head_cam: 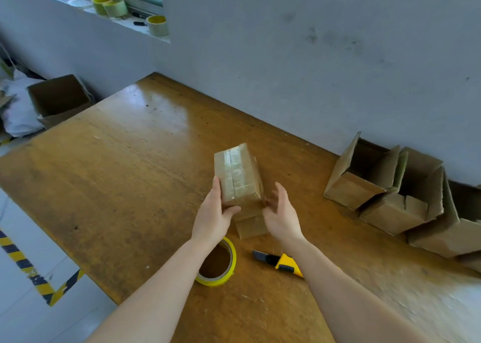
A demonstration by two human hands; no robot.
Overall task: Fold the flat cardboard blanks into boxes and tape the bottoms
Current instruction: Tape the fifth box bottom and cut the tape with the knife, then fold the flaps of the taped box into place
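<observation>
At the centre of the counter, the left hand gripped a small box, taped bottom upward, probably to check the seam. The right hand hovered just beside it, fingers loose and open. Finished boxes stood at three o'clock.

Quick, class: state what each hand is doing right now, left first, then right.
Left hand: holds the taped box.
Right hand: open beside the box; whether it touches cannot be told.
</observation>
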